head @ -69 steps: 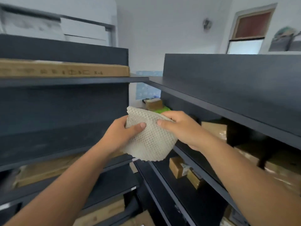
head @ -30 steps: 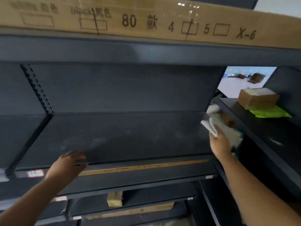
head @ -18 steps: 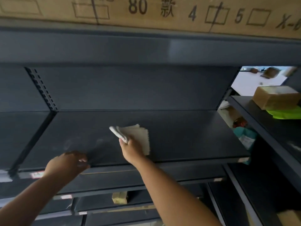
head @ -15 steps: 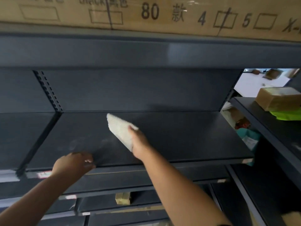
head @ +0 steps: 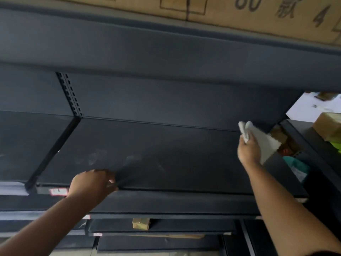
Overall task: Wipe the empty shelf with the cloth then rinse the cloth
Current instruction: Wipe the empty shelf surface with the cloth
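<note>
So the right hand [head: 248,153] is out at the far right end of the dark empty shelf [head: 166,154], fingers closed around a bunched-up white cloth [head: 262,139]. The cloth sticks out above and to the right of the knuckles, with its loose end hanging over the shelf's right edge; can't really tell how much of it is actually pressed flat on the surface. The left hand [head: 92,184] is well apart from it, down at the shelf's front lip, fingers curled over the edge like it's bracing there, not holding anything else. Between the two hands the shelf surface shows some pale dusty smudges [head: 110,157], mostly just above the left hand. Overhead there's a long cardboard box [head: 239,10] with printed characters sitting on the next shelf up, and off past the right hand a smaller brown box [head: 328,126] on the neighbouring rack.
</note>
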